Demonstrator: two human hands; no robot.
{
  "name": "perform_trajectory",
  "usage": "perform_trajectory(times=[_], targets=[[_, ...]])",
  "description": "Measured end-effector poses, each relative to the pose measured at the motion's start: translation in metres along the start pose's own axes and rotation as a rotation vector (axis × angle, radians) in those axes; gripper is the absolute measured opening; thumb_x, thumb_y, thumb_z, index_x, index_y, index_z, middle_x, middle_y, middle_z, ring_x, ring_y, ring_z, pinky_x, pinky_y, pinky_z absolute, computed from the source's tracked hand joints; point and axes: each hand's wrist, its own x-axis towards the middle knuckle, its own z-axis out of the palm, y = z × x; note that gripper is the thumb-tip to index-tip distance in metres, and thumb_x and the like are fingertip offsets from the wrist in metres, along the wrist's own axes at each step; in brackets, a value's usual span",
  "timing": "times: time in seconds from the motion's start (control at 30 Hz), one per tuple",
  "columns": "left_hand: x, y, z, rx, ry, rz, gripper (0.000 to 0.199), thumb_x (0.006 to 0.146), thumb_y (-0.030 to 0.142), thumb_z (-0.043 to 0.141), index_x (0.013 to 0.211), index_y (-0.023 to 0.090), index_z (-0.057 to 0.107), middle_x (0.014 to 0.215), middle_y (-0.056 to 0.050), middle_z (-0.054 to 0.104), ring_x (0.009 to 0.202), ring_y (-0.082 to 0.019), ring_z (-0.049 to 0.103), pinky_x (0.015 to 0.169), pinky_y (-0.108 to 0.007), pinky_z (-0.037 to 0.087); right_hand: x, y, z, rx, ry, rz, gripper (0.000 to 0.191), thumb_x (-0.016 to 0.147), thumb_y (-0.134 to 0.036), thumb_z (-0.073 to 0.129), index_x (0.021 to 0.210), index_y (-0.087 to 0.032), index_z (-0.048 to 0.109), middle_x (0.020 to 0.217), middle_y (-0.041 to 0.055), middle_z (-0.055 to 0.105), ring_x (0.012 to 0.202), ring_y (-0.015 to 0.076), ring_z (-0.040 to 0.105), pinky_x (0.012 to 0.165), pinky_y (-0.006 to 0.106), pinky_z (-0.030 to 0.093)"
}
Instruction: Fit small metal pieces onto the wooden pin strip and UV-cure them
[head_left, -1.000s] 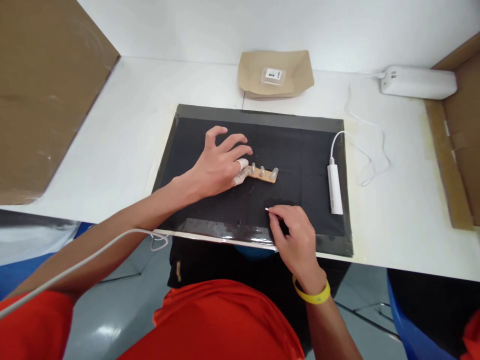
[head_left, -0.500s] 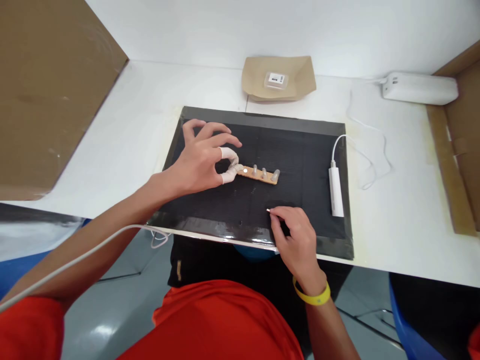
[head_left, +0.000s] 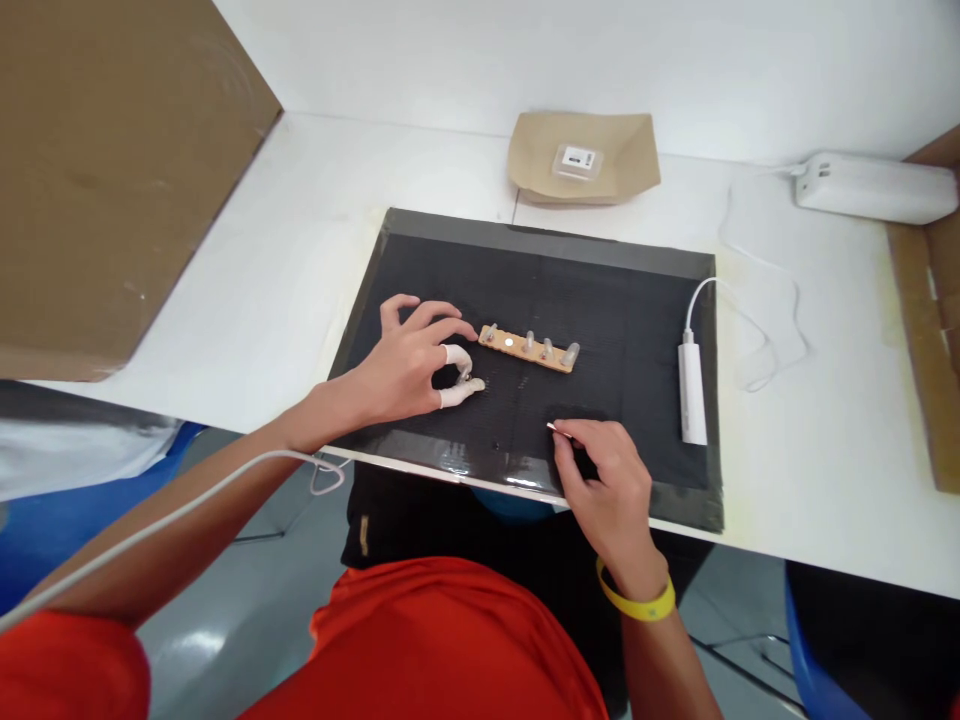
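White finger cots cover the thumb and index finger of my left hand (head_left: pixel 420 365). They pinch together just left of and below the cardboard strip (head_left: pixel 517 346); a tiny greyish piece seems to be between the tips, too small to name. Several clear little tubes (head_left: pixel 570 354) stand up from the strip, which also bears a white round dot. A raised finger of the left hand is close to the strip's left end. Nearer to me, my right hand (head_left: pixel 607 480) is closed in a pinch on a thin pale stick (head_left: pixel 553 428), whose tip points left.
Beneath everything lies a black mat (head_left: pixel 450 265) with taped edges. On its right side is a white plug-like device (head_left: pixel 691 390) with a cable. Behind the mat, a brown paper tray (head_left: pixel 630 165) holds a small clear box (head_left: pixel 577 161). Cardboard panels border both sides.
My left hand has come away from the strip's left end, towards me, uncovering a clear tube there. My right hand keeps its pinch on the stick. The whole view has shifted slightly.
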Motion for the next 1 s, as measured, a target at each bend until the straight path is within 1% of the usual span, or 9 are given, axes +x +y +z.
perform_trajectory(times=[0.13,0.23,0.3,0.43,0.63,0.77,0.87,0.93,1.0], targets=[[-0.005,-0.004,0.002,-0.013,0.035,-0.009,0.039,0.088,0.056,0.081,0.082,0.019,0.071,0.122,-0.009,0.078,0.128,-0.036,0.063,0.11,-0.058,0.027,-0.001,0.001,0.0,-0.024,-0.011,-0.004,0.025,0.093,-0.004,0.07,0.112,-0.019,0.071,0.099,0.0056,0.078,0.087,0.0176,0.069,0.084,0.034,0.058],[-0.011,-0.008,-0.001,-0.035,0.033,-0.01,0.043,0.083,0.06,0.085,0.087,0.02,0.073,0.122,-0.011,0.076,0.129,-0.038,0.062,0.11,-0.057,0.026,-0.002,0.002,0.0,-0.037,-0.012,-0.01,0.024,0.094,-0.004,0.069,0.112,-0.019,0.071,0.099,0.0057,0.078,0.088,0.0172,0.069,0.085,0.033,0.058],[-0.014,-0.01,-0.002,-0.07,0.006,-0.029,0.037,0.085,0.055,0.084,0.092,0.021,0.075,0.126,-0.011,0.074,0.13,-0.038,0.06,0.11,-0.056,0.025,-0.001,0.002,0.0,-0.044,-0.007,-0.011,0.023,0.094,-0.005,0.069,0.112,-0.02,0.071,0.098,0.0052,0.078,0.087,0.0169,0.07,0.085,0.033,0.059],[-0.017,-0.011,0.002,-0.176,-0.037,-0.077,0.018,0.095,0.04,0.078,0.103,0.024,0.078,0.131,-0.009,0.072,0.129,-0.032,0.059,0.108,-0.052,0.026,0.0,0.002,-0.001,-0.038,-0.013,0.031,0.02,0.096,-0.008,0.068,0.111,-0.021,0.071,0.097,0.0041,0.078,0.086,0.0166,0.071,0.081,0.031,0.059],[-0.019,-0.012,0.017,-0.222,0.052,-0.099,0.014,0.094,0.042,0.08,0.097,0.029,0.083,0.125,-0.007,0.073,0.121,-0.028,0.058,0.102,-0.047,0.027,0.002,-0.001,-0.006,0.043,-0.035,0.11,0.014,0.097,-0.011,0.069,0.107,-0.021,0.074,0.094,0.003,0.079,0.08,0.0151,0.07,0.075,0.03,0.058],[-0.019,-0.01,0.02,-0.186,0.101,-0.113,0.014,0.095,0.041,0.078,0.091,0.03,0.085,0.122,-0.006,0.073,0.118,-0.027,0.056,0.097,-0.044,0.028,0.004,-0.003,-0.008,0.067,-0.038,0.14,0.014,0.097,-0.013,0.069,0.106,-0.021,0.075,0.095,0.0026,0.08,0.079,0.0142,0.07,0.074,0.029,0.058],[-0.015,-0.005,0.019,-0.198,0.133,-0.059,0.018,0.095,0.044,0.077,0.088,0.029,0.085,0.107,-0.006,0.072,0.099,-0.021,0.057,0.089,-0.04,0.031,0.006,-0.005,-0.011,0.115,-0.042,0.197,0.013,0.096,-0.016,0.071,0.105,-0.023,0.077,0.092,0.0014,0.08,0.075,0.0127,0.068,0.07,0.027,0.057],[-0.006,-0.002,0.019,-0.243,0.122,0.031,0.019,0.096,0.045,0.076,0.09,0.03,0.085,0.1,-0.005,0.07,0.088,-0.017,0.055,0.085,-0.037,0.034,0.005,-0.007,-0.014,0.159,-0.049,0.264,0.012,0.096,-0.018,0.071,0.104,-0.024,0.078,0.089,0.0004,0.08,0.069,0.0115,0.067,0.066,0.025,0.056],[0.005,0.002,0.021,-0.306,0.084,0.147,0.019,0.098,0.045,0.073,0.094,0.03,0.085,0.096,-0.004,0.068,0.083,-0.015,0.054,0.082,-0.034,0.039,0.003,-0.009,-0.017,0.207,-0.044,0.355,0.011,0.097,-0.022,0.071,0.105,-0.025,0.078,0.089,-0.0001,0.081,0.065,0.0103,0.067,0.063,0.024,0.056]])
